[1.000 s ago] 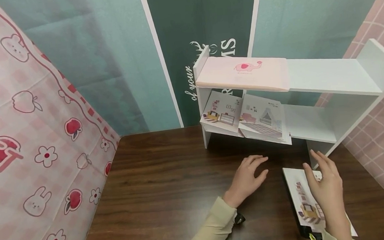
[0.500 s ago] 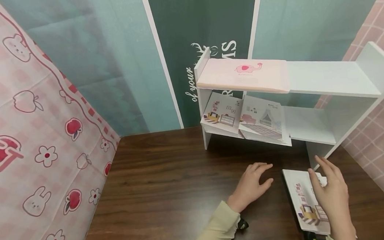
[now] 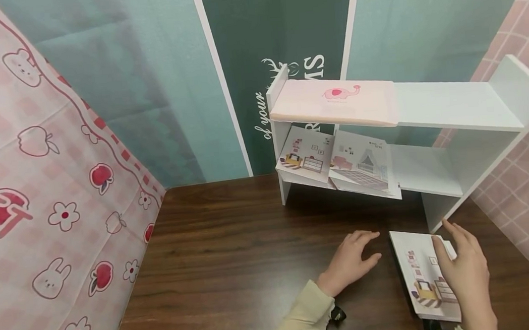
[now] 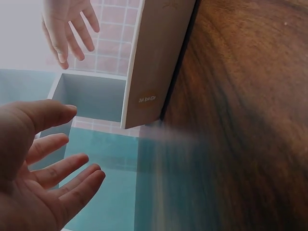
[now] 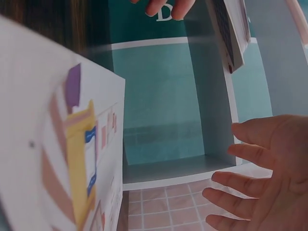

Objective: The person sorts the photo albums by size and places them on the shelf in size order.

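A thick, flat white box or book [image 3: 423, 271] lies on the table, its top printed with a drawing of a furnished room. In the left wrist view its tall side [image 4: 154, 62] shows small lettering. My left hand [image 3: 348, 261] hovers over the table to the left of it, fingers spread and holding nothing. My right hand [image 3: 468, 271] is above its right part and hides some of the print. Seen from the right wrist, the right hand's fingers [image 5: 236, 202] are apart from the printed cover [image 5: 91, 144].
A white two-tier shelf [image 3: 461, 105] stands behind. A pink packet with an elephant [image 3: 333, 102] lies on its upper board. Two printed books or boxes [image 3: 307, 155] lie on the lower board, overhanging its front edge. Patterned cloths [image 3: 65, 215] hang around the dark wooden table [image 3: 206, 259].
Both hands have drifted a little toward the person and to the right, uncovering more of the printed top. The flat white item and the shelf have stayed in place.
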A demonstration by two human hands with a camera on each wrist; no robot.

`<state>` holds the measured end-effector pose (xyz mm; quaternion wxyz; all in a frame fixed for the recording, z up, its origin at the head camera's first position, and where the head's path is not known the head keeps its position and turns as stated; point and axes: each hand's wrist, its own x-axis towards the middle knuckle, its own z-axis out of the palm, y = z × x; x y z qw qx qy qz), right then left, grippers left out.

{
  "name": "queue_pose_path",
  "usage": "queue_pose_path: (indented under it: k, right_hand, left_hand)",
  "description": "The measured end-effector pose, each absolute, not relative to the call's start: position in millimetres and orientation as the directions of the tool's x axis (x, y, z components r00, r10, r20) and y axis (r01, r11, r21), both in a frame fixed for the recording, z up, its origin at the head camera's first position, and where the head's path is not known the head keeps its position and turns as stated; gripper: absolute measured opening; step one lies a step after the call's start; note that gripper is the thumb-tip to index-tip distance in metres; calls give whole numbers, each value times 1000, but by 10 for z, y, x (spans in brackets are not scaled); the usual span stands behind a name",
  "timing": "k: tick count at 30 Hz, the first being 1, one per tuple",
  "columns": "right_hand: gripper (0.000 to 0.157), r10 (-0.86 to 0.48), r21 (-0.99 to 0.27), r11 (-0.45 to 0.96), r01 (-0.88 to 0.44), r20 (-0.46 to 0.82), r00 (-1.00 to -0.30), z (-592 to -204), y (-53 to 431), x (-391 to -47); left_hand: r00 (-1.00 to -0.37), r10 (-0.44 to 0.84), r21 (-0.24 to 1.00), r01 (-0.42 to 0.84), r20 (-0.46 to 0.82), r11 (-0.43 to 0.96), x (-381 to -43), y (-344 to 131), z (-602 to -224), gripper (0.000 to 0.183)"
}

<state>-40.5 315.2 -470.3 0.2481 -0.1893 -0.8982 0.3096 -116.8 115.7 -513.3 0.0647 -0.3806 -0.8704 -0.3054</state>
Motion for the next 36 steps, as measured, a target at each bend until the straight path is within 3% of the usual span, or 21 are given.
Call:
queue_pose_path:
  k: [20,36]
  right_hand:
    - [54,518,-586,720,371,99,-850,-4826,3327,-278]
    - [64,502,-538,713,449,-55,-863,-4991,3529,-239]
  left_hand:
    - [-698,654,485,698,293,528,-1087,1243,-5240,46]
    - [-679,705,606,654,205,453,-1055,1302,-5342,46]
